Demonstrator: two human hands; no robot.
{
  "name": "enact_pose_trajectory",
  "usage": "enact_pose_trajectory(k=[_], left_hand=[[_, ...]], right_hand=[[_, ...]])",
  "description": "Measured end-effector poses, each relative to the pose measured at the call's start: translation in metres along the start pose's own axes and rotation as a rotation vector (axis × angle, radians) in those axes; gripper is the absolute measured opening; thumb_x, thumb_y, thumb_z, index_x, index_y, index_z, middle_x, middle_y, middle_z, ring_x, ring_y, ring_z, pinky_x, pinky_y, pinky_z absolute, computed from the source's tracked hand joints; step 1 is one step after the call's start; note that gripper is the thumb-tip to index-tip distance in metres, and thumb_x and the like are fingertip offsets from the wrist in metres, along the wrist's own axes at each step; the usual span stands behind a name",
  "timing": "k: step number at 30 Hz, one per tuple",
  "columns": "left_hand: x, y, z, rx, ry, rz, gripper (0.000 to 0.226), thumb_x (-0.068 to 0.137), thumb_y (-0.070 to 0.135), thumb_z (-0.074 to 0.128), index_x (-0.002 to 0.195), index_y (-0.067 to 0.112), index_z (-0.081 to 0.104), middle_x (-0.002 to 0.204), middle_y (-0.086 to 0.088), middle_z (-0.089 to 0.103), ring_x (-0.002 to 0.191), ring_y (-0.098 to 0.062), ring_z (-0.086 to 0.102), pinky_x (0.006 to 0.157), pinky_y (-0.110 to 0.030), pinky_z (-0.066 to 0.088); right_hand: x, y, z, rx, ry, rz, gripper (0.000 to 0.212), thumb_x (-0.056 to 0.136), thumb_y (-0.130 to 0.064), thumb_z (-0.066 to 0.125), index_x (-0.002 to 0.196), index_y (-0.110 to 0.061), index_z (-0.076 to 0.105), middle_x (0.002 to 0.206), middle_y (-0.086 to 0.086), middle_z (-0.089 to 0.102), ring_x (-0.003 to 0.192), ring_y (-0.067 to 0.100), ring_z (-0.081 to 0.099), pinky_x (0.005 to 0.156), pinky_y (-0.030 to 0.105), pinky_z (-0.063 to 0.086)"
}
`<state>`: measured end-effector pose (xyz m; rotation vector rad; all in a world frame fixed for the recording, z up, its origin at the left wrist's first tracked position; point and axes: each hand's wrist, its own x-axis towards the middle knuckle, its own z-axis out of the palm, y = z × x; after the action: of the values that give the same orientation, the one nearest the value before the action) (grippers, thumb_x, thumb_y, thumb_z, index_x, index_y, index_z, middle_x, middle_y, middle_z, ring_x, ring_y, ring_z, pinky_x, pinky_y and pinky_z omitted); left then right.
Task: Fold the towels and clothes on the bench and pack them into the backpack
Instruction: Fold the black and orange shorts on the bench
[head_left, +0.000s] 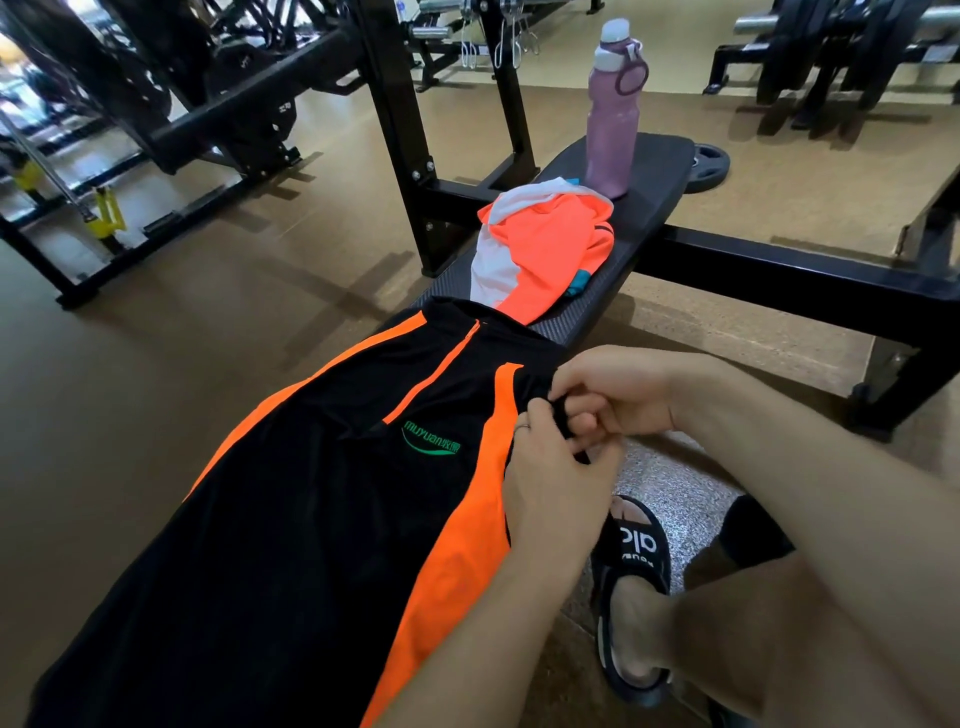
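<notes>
A black shirt (322, 509) with orange side stripes, an orange zip and a green logo lies spread lengthwise along the black bench (649, 208). At its right shoulder edge, my left hand (556, 483) and my right hand (618, 395) meet, both pinching a bit of the black fabric between curled fingers. Beyond the shirt's collar lies a crumpled orange and white garment (545, 254) with a teal piece showing under it. No backpack is in view.
A pink water bottle (613, 119) stands upright at the bench's far end. The black rack frame (400, 130) rises left of the bench, with a crossbar running right. A weight plate (709, 166) lies on the floor. My sandalled foot (634, 587) is beside the bench.
</notes>
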<state>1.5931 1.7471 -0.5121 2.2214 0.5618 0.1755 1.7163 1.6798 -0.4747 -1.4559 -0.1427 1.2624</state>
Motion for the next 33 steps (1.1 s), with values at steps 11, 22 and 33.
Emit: enact_pose_trajectory(k=[11, 22, 33], left_hand=[[-0.016, -0.026, -0.017, -0.106, 0.016, -0.005, 0.019, 0.090, 0.010, 0.039, 0.076, 0.023, 0.041, 0.064, -0.003, 0.044, 0.057, -0.022, 0.039, 0.057, -0.051, 0.036], [-0.019, -0.030, -0.015, 0.013, 0.102, -0.019, 0.058, 0.079, 0.057, 0.071, 0.115, 0.018, 0.050, 0.110, 0.001, 0.051, 0.104, -0.018, 0.052, 0.082, -0.034, 0.050], [-0.009, -0.037, -0.019, -0.020, 0.283, 0.023, 0.019, 0.104, 0.029, 0.048, 0.092, 0.014, 0.050, 0.092, -0.001, 0.051, 0.083, -0.024, 0.053, 0.069, -0.046, 0.047]], right_hand=[[0.005, -0.006, 0.005, -0.023, 0.162, -0.101, 0.030, 0.095, -0.009, 0.044, 0.069, -0.021, 0.036, 0.046, -0.005, 0.029, 0.037, 0.010, 0.021, 0.045, 0.023, 0.039], [-0.003, -0.007, 0.051, 0.277, -0.116, 0.015, 0.030, 0.097, -0.004, 0.036, 0.069, -0.016, 0.040, 0.054, -0.001, 0.038, 0.040, 0.009, 0.034, 0.061, 0.028, 0.059], [-0.006, -0.016, 0.046, 0.255, -0.009, -0.041, 0.030, 0.098, -0.010, 0.037, 0.069, -0.018, 0.036, 0.048, -0.006, 0.033, 0.036, 0.008, 0.026, 0.054, 0.025, 0.054]])
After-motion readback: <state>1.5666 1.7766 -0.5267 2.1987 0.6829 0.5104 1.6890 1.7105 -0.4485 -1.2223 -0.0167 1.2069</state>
